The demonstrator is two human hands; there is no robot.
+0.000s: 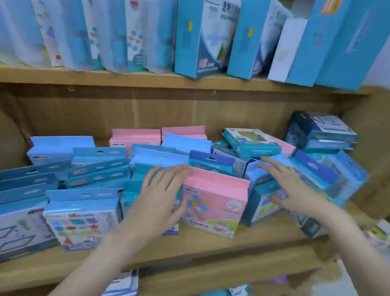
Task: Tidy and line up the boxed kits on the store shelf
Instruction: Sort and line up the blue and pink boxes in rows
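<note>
— Both forearms reach in from the near edge. What are the hands doing?

— Her left hand (163,191) lies with fingers spread and nearly straight against the left side of the pink boxed kit (216,204), thumb on its front face. It presses; I would not call it a grip. The right hand (293,188) rests flat, fingers straight, on the leaning blue kits (265,195) just right of the pink one.

— Where do the kits sit?

— On the middle wooden shelf (207,244), rows upright at left, a tumbled heap at far right.

— How would they handle?

— Light, stiff card, I judge, with thin hang-tabs that could crease. Better to hold the flat sides, slide them along and square them by the top edges.
</note>
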